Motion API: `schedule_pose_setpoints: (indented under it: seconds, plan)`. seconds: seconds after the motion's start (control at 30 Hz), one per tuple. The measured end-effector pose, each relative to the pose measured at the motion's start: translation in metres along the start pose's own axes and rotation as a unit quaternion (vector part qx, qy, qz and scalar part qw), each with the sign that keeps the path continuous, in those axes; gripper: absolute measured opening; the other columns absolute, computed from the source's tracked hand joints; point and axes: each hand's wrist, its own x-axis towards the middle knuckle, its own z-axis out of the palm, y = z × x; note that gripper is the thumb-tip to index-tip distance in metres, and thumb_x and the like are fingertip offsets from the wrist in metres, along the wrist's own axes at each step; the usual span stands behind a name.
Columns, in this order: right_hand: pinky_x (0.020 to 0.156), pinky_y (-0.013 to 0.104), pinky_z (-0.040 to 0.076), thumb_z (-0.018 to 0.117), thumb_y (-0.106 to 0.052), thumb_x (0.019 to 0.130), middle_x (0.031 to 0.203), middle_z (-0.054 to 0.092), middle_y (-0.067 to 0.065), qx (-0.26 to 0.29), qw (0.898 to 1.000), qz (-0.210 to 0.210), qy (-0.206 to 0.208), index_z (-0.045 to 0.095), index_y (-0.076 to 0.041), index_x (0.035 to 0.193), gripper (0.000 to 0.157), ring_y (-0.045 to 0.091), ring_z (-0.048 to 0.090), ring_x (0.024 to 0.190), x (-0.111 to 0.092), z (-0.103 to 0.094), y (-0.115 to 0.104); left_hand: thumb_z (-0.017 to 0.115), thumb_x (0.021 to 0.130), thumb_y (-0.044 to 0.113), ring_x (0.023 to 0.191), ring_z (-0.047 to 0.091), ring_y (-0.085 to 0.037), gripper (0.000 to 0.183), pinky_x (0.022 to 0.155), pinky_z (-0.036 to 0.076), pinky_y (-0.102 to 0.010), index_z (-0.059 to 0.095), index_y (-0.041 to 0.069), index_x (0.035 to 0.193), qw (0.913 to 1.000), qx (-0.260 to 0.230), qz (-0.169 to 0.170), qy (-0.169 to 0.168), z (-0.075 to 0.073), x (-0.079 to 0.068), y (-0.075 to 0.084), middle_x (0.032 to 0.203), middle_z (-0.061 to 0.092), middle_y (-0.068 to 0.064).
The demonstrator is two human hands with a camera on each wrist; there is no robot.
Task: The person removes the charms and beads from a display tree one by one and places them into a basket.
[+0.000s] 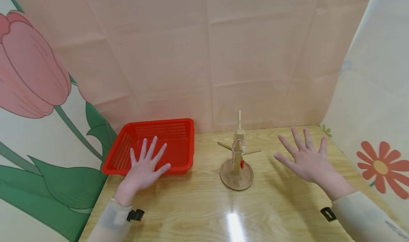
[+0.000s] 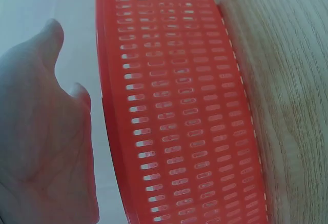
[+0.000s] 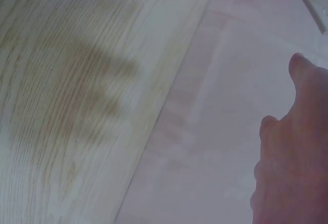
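Observation:
My left hand [image 1: 142, 172] is spread above the near side of a red plastic basket [image 1: 191, 146], fingers straight and holding nothing. In the left wrist view the basket's slotted wall [image 2: 179, 106] stands beside that hand, with a gap between them. Off to the right, my right hand [image 1: 308, 162] hovers over the table with its fingers fanned out. Between the two hands stands a small wooden rack [image 1: 237, 163] with a round base and several pegs. A beaded loop [image 1: 233, 150] and a red pendant [image 1: 242, 164] hang on it.
The wood-grain table [image 1: 204, 203] meets a pink cloth backdrop [image 1: 204, 57] at the back. A white panel with a painted tulip [image 1: 35, 64] is on the left, and one with a red flower [image 1: 380, 167] on the right.

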Motion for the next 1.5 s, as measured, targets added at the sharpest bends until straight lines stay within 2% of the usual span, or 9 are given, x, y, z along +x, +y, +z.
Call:
schedule_pose_setpoints:
  seconds: [0.23, 0.6, 0.77, 1.03, 1.17, 1.27, 1.37, 1.43, 1.5]
  plan:
    - [0.099, 0.071, -0.040, 0.033, -0.074, 0.107, 0.172, -0.029, 0.015, 0.004, 1.000, 0.000, -0.002, 0.004, -0.029, 0.173, 0.085, 0.049, -0.034, 0.151, 0.001, -0.002, -0.001, 0.056, 0.104, 0.063, 0.160, -0.017, -0.047, 0.088, 0.114, -0.020, -0.080, 0.016, 0.027, 0.173, 0.9999, -0.011, -0.003, -0.004, 0.000, 0.001, 0.000, 0.179, -0.013, -0.009]
    - [0.103, 0.078, -0.032, 0.038, -0.071, 0.108, 0.175, -0.018, 0.020, 0.018, 1.000, -0.012, 0.015, 0.013, -0.030, 0.173, 0.081, 0.052, -0.026, 0.154, 0.001, -0.002, 0.001, 0.053, 0.102, 0.069, 0.162, -0.012, -0.045, 0.087, 0.117, -0.013, -0.081, 0.019, 0.031, 0.173, 0.9998, -0.008, 0.012, 0.013, -0.001, 0.004, 0.000, 0.180, -0.007, -0.008]
    - [0.112, 0.087, -0.003, 0.041, -0.070, 0.108, 0.174, 0.004, 0.030, 0.033, 0.999, -0.022, 0.022, 0.025, -0.025, 0.172, 0.079, 0.059, -0.005, 0.156, 0.003, -0.004, 0.003, 0.048, 0.102, 0.074, 0.163, -0.002, -0.043, 0.086, 0.120, -0.004, -0.080, 0.025, 0.031, 0.172, 0.9994, -0.020, 0.015, 0.025, -0.003, 0.005, 0.002, 0.180, 0.002, -0.009]
    - [0.109, 0.080, 0.033, 0.042, -0.067, 0.109, 0.163, 0.038, 0.034, 0.057, 0.997, -0.023, 0.035, 0.046, -0.012, 0.163, 0.076, 0.060, 0.030, 0.149, 0.002, -0.008, 0.001, 0.047, 0.102, 0.075, 0.163, 0.016, -0.039, 0.082, 0.124, 0.013, -0.074, 0.034, 0.031, 0.169, 0.9969, -0.053, 0.016, 0.057, -0.004, 0.004, 0.007, 0.178, 0.020, -0.010]
    - [0.094, 0.076, 0.049, 0.043, -0.065, 0.110, 0.157, 0.048, 0.032, 0.079, 0.995, -0.020, 0.051, 0.055, -0.011, 0.157, 0.073, 0.058, 0.050, 0.137, 0.002, -0.009, 0.000, 0.053, 0.102, 0.071, 0.160, 0.027, -0.037, 0.078, 0.124, 0.023, -0.068, 0.044, 0.025, 0.165, 0.9940, -0.066, 0.019, 0.085, -0.003, 0.006, 0.012, 0.174, 0.032, -0.010]
    - [0.071, 0.058, 0.057, 0.047, -0.063, 0.109, 0.127, 0.070, 0.027, 0.107, 0.992, -0.023, 0.065, 0.059, -0.013, 0.154, 0.068, 0.042, 0.072, 0.092, 0.003, -0.008, -0.001, 0.058, 0.103, 0.064, 0.154, 0.040, -0.036, 0.071, 0.121, 0.034, -0.065, 0.054, 0.020, 0.159, 0.9890, -0.084, 0.024, 0.119, -0.002, 0.008, 0.018, 0.168, 0.043, -0.010]
    - [0.061, 0.041, 0.048, 0.054, -0.056, 0.110, 0.091, 0.073, 0.014, 0.144, 0.986, -0.039, 0.082, 0.062, -0.015, 0.151, 0.059, 0.016, 0.048, 0.053, 0.004, -0.007, -0.003, 0.065, 0.104, 0.053, 0.145, 0.051, -0.036, 0.060, 0.115, 0.044, -0.062, 0.063, 0.015, 0.151, 0.9796, -0.111, 0.034, 0.164, -0.001, 0.010, 0.027, 0.161, 0.053, -0.010]
    - [0.064, 0.041, 0.047, 0.058, -0.051, 0.109, 0.089, 0.074, 0.011, 0.172, 0.979, -0.051, 0.094, 0.064, -0.017, 0.150, 0.053, 0.014, 0.040, 0.050, 0.005, -0.005, -0.005, 0.068, 0.104, 0.045, 0.141, 0.056, -0.034, 0.053, 0.111, 0.049, -0.059, 0.068, 0.013, 0.146, 0.9710, -0.136, 0.040, 0.193, 0.000, 0.013, 0.035, 0.156, 0.058, -0.009]
    - [0.075, 0.049, 0.056, 0.063, -0.046, 0.108, 0.116, 0.078, 0.012, 0.203, 0.971, -0.063, 0.110, 0.067, -0.018, 0.148, 0.049, 0.021, 0.062, 0.061, 0.007, -0.002, -0.009, 0.071, 0.104, 0.039, 0.137, 0.060, -0.033, 0.047, 0.108, 0.052, -0.057, 0.071, 0.012, 0.142, 0.9607, -0.167, 0.048, 0.217, 0.000, 0.017, 0.043, 0.152, 0.062, -0.008]
